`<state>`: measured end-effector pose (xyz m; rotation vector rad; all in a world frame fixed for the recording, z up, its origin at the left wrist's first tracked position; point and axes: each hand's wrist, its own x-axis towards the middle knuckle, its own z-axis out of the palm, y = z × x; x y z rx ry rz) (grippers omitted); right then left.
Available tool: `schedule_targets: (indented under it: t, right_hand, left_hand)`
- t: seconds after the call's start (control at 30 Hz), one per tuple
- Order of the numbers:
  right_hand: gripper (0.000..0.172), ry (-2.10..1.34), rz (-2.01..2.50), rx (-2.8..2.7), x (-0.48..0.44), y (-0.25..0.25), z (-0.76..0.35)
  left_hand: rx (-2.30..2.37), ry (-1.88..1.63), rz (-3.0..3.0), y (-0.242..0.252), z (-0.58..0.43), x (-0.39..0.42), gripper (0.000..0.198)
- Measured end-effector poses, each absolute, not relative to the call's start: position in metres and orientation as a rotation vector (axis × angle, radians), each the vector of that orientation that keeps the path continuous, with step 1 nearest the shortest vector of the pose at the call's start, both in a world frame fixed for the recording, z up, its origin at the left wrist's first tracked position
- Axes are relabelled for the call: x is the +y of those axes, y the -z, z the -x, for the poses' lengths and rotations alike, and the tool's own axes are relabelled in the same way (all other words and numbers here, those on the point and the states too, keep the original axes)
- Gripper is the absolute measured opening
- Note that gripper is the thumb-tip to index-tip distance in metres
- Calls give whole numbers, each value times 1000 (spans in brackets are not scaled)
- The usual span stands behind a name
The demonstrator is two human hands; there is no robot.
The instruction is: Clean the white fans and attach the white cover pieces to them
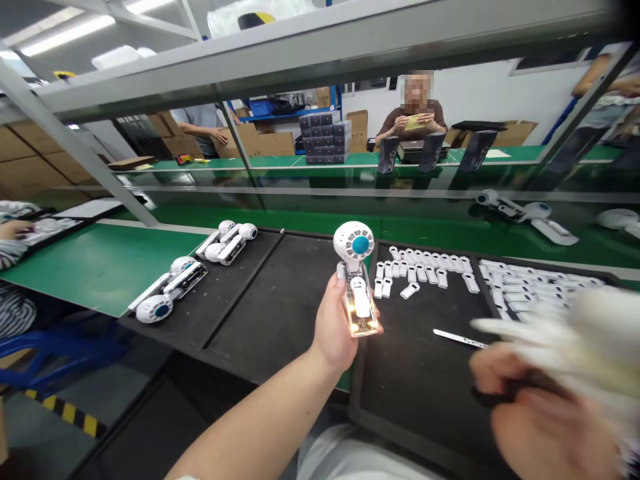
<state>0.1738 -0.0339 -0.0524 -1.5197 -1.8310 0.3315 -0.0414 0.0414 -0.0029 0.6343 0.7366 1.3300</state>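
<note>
My left hand [334, 327] is closed around the lower part of a small white fan-like device [354, 243]. Its round, slotted head has a blue centre and points up. Below the head, a clear-looking body holds a white oblong piece [360, 300], and orange lights glow at its bottom end. At the right, my right hand [540, 407] is smeared by motion, its fingers curled about something dark. A large blurred white thing [575, 333] is at that hand; its kind is unclear. Near the fingertips, a white strip with holes [459, 339] lies on the black tray [405, 373].
Several small white covers [425, 273] lie in rows on the tray, with more white parts [530, 287] piled beside them. Similar fan devices [170, 287] rest at the left. A shelf beam [320, 60] crosses overhead. Across the bench, a person [413, 120] sits behind dark boxes [430, 153].
</note>
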Motion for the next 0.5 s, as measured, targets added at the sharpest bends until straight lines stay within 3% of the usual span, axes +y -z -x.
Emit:
schedule_targets:
  t: [0.2, 0.5]
  right_hand:
    - [36, -403, 1395, -1961, -49, 48, -148]
    - [36, -168, 1489, -2013, -53, 41, -161]
  left_hand:
    - [672, -1398, -658, 3, 32, 39, 47]
    - [659, -1407, -670, -3, 30, 36, 39]
